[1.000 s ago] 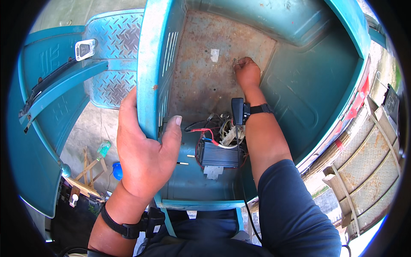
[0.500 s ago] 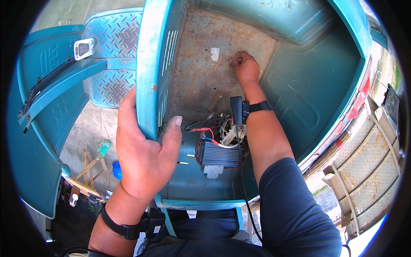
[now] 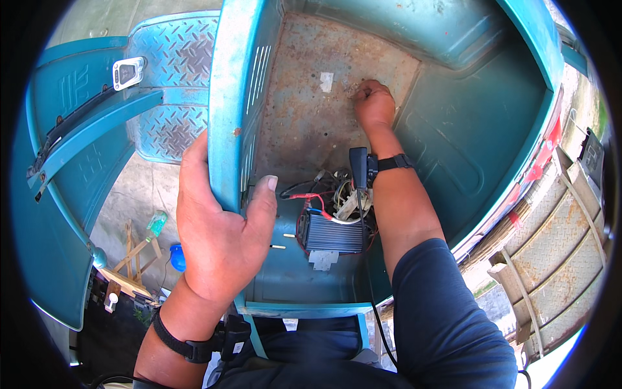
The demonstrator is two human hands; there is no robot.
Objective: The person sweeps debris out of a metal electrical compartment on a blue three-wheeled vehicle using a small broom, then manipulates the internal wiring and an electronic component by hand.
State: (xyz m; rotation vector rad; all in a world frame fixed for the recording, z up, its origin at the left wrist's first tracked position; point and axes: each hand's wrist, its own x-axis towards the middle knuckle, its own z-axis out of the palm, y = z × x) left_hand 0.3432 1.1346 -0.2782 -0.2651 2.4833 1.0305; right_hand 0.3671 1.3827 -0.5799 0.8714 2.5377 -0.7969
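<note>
My left hand grips the near end of an upright teal metal panel, thumb on the inner side and fingers on the outer side. Deep inside the teal box, my right hand is closed close to the rusty floor. Whatever its curled fingers may hold is hidden. A small white patch on that floor lies left of this hand. Nearer to me sits a finned grey metal controller, with a tangle of wires behind it, beside my right forearm.
Right of my arm rises the box's teal side wall. Outside on the left are a tread-plate step, a pedal and a curved teal panel. Below lie a green bottle and wooden sticks. A rusty metal rack stands at right.
My right hand has shifted slightly to the right over the rusty floor, its fingers curled further in. The left hand keeps its grip on the panel.
</note>
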